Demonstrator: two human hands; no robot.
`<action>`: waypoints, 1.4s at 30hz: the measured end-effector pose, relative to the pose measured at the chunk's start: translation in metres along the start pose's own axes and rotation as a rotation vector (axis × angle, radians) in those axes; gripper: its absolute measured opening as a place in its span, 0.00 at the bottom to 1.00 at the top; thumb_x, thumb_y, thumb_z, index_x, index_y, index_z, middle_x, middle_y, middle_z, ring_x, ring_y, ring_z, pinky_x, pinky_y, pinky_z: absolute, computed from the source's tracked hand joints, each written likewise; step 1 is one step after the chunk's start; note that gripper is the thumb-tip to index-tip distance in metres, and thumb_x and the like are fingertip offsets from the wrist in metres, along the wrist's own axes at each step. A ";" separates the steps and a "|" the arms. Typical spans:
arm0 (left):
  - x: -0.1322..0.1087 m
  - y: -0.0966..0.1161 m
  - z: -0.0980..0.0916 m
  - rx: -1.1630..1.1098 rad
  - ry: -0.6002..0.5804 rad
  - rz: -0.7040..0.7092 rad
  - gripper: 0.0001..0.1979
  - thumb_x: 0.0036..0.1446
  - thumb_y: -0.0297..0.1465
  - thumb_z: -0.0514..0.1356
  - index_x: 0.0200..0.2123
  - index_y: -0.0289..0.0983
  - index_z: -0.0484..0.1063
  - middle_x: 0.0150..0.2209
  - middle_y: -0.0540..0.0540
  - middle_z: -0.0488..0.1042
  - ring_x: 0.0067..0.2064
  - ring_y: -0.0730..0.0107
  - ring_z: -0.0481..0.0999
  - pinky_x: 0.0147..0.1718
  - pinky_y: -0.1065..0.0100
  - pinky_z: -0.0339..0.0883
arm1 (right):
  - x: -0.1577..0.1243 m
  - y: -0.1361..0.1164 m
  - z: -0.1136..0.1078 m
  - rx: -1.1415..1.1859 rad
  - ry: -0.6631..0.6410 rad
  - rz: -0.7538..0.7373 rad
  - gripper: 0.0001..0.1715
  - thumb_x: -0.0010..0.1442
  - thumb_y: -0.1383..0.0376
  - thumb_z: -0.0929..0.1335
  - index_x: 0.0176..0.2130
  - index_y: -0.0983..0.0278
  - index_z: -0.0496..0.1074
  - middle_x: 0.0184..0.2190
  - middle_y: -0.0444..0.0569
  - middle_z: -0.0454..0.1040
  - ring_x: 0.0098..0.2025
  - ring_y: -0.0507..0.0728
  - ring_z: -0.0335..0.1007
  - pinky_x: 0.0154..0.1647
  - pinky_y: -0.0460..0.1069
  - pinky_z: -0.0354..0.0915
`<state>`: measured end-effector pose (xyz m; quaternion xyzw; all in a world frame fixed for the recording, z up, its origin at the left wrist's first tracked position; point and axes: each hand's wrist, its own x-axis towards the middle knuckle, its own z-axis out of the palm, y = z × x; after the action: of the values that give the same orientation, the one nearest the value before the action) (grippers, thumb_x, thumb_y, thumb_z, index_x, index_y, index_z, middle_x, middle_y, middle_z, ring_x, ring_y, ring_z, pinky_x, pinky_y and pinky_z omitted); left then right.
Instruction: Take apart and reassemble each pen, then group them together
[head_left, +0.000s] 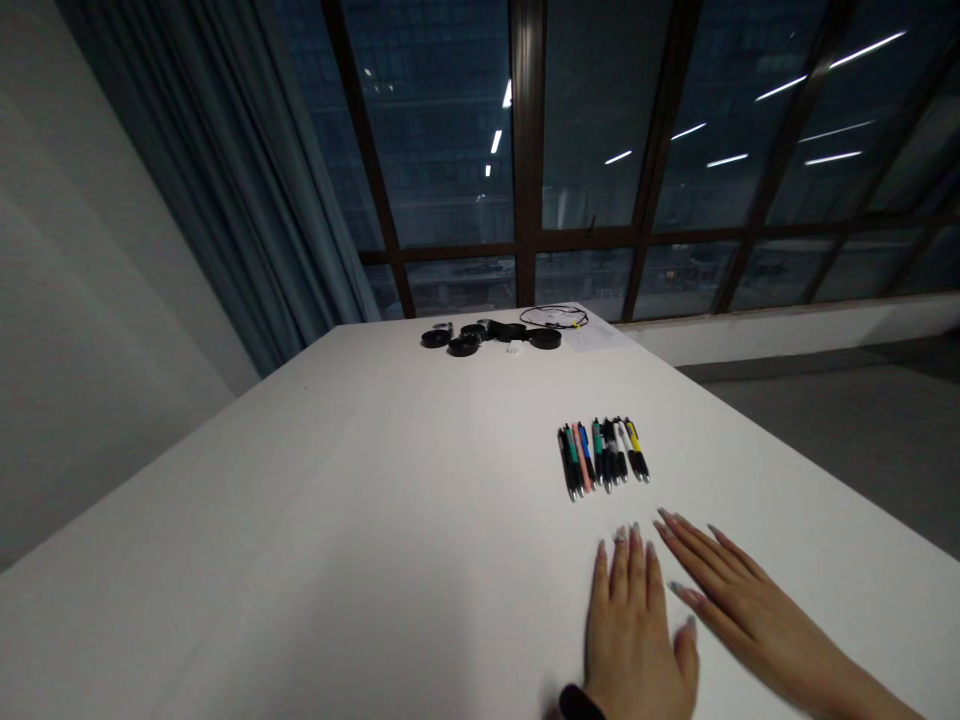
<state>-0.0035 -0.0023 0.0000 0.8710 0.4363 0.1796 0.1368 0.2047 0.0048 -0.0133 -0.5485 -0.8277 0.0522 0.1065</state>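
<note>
My left hand [637, 630] lies flat on the white table [360, 500], palm down with its fingers stretched forward and nothing in it. A black band [579, 702] shows at its wrist. Beside it, my right hand [742, 605] also rests palm down, fingers extended and angled to the left, holding nothing. Just beyond both fingertips, several click pens lie side by side in two groups. The left group includes a pink pen [581, 457] and a blue pen [586, 455]; a white pen [623, 440] and a yellow pen [636, 447] are in the right group. Neither hand touches them.
Near the table's far end sit several black round rolls or rings [463, 346], a small white object [514, 348], a coiled black cable [555, 318] and white paper sheets [600, 338]. A blue curtain [247, 180] hangs at the left, and dark windows [442, 130] stand behind.
</note>
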 end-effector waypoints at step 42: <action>0.021 -0.020 -0.070 -0.031 0.115 -0.291 0.16 0.64 0.29 0.48 0.28 0.40 0.73 0.30 0.49 0.78 0.31 0.69 0.75 0.28 0.68 0.59 | 0.032 0.019 -0.029 0.437 0.220 0.378 0.25 0.62 0.44 0.59 0.33 0.60 0.70 0.25 0.47 0.75 0.27 0.58 0.72 0.26 0.50 0.67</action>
<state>-0.0364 0.0326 0.0592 0.7846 0.5623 0.2140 0.1496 0.2168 0.0411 0.0151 -0.6590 -0.6638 0.1881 0.2996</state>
